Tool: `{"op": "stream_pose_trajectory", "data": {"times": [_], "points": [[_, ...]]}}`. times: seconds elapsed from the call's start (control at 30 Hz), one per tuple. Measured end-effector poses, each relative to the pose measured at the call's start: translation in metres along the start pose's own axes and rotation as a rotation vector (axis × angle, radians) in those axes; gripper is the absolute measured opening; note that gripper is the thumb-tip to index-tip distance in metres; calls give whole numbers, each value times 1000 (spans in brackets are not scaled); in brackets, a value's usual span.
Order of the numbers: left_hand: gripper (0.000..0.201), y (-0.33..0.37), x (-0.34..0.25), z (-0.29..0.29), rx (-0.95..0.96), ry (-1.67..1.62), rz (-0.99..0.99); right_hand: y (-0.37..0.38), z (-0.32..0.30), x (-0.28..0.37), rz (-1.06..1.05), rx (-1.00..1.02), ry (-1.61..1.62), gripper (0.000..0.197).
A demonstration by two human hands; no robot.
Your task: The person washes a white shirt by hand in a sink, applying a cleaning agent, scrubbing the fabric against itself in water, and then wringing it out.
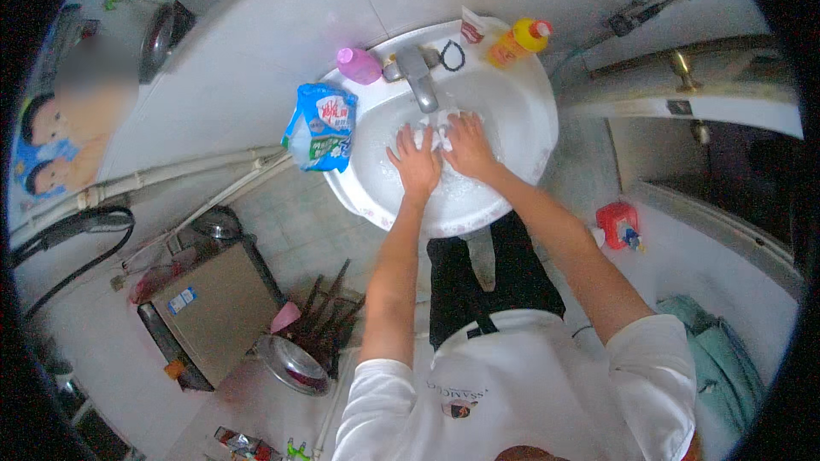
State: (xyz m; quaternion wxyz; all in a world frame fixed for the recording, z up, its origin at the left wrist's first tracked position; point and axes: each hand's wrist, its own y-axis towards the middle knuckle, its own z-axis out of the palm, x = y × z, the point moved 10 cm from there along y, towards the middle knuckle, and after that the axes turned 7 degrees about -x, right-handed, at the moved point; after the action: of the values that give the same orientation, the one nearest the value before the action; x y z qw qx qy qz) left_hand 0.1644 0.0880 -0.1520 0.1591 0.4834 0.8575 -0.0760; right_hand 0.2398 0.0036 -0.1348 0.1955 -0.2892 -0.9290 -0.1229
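A small white cloth (434,135) lies bunched in the sudsy water of the white washbasin (540,111), just below the grey faucet (416,77). My left hand (418,164) grips its left side with the fingers partly spread. On the other side my right hand (469,147) has its fingers bent over the cloth. Both palms face down, close together, and hide part of it. Whether water runs from the faucet I cannot tell.
On the basin's rim stand a pink bottle (360,66), a blue detergent bag (322,126), a dark bracelet (453,55), a small white-and-red packet (471,26) and a yellow bottle (519,41) with a red cap. A brown-topped appliance (218,312) and metal basin (293,364) are lower left.
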Motion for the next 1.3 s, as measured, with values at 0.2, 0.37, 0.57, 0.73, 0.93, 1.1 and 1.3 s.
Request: {"op": "stream_pose_trajectory", "data": {"times": [0.2, 0.37, 0.57, 0.73, 0.93, 1.1, 1.3], "points": [[57, 2, 18, 64, 92, 1, -29, -1, 55, -29, 22, 28, -41, 49], [56, 14, 20, 81, 142, 84, -77, -1, 91, -43, 46, 233, -165, 52], [47, 23, 24, 90, 121, 36, -139, 12, 94, -44, 187, 331, 62, 53], [40, 23, 15, 74, 80, 111, -85, 5, 86, -41, 95, 133, -41, 51], [41, 18, 26, 28, -151, -320, -53, 7, 21, -54, 89, -123, 269, 38], [44, -9, 31, 9, -210, -417, -73, 48, -135, 17, 4, -482, 208, 42], [43, -27, 58, 3, -287, -561, -434, 86, -139, 60, -357, -403, -28, 57]]}}
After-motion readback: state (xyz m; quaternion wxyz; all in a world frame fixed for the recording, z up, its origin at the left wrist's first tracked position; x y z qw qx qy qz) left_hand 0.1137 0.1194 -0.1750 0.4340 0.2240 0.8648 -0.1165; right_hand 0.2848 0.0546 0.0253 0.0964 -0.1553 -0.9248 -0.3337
